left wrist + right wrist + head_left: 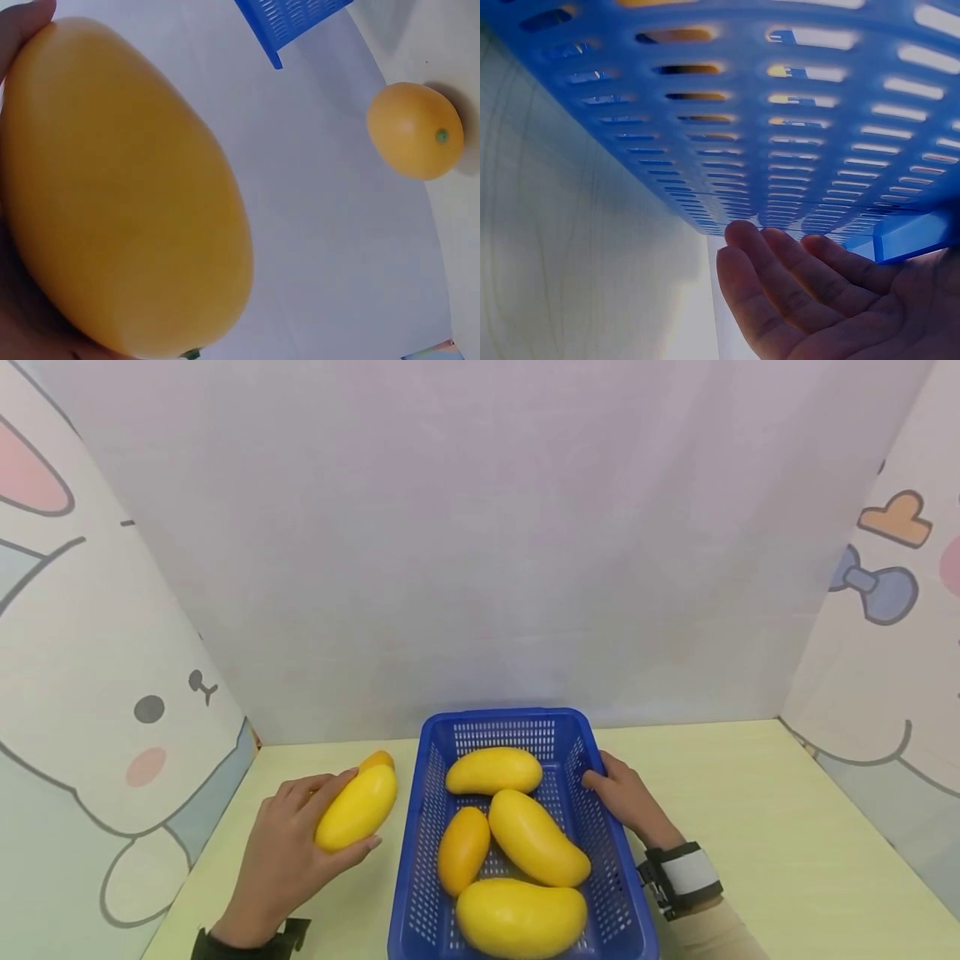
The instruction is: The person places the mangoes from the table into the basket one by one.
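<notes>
My left hand [288,847] grips a yellow mango [357,808], fingers over its upper side and thumb below, to the left of the basket. This mango [127,195] fills much of the left wrist view, its green stem tip at the bottom. Behind it, a smaller orange mango [377,760] lies on the table, mostly hidden in the head view; the left wrist view shows this orange mango [415,131] standing apart. My right hand [628,797] holds the right rim of the blue basket [633,893], thumb over the edge and fingers [15,26] of the left hand stay on the mango.
Inside the basket lie several mangoes: a yellow mango [493,771] at the back, another yellow mango [538,839] in the middle, an orange mango [463,850] at left and a large yellow mango [521,918] in front. A pale wall [487,568] rises behind the light table [757,827].
</notes>
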`<state>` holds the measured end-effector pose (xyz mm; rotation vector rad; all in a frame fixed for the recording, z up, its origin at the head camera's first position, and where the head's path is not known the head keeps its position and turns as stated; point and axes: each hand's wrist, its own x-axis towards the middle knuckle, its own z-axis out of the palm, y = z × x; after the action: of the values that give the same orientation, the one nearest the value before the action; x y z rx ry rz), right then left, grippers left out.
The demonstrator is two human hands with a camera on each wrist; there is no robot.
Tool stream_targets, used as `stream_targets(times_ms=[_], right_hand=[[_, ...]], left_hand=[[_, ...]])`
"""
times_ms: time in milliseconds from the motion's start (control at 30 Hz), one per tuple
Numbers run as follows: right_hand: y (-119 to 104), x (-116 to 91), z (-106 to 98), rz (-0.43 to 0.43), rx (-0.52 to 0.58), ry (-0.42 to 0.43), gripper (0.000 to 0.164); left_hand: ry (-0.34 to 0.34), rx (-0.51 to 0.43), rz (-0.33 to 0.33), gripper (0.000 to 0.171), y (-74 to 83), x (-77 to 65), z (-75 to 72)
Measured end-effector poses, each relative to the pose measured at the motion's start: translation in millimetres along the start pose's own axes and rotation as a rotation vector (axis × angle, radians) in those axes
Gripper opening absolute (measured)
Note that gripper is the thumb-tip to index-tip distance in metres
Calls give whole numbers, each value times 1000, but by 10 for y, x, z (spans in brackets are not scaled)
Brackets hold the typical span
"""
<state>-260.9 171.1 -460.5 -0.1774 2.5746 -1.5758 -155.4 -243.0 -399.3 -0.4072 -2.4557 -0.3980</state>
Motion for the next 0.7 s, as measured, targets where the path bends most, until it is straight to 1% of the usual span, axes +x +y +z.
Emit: stream_targets(times_ms=[133,400,700], right_hand=[[9,4,3,-4,-1,-1,42],[21,18,7,-7,-4,1,41],[5,6,0,-12,-1,1,42]], left_hand=[[-1,-5,-5,76,25,2,-3],[11,-25,32,77,100,6,-2],[-3,-38,50,75,177,16,15]])
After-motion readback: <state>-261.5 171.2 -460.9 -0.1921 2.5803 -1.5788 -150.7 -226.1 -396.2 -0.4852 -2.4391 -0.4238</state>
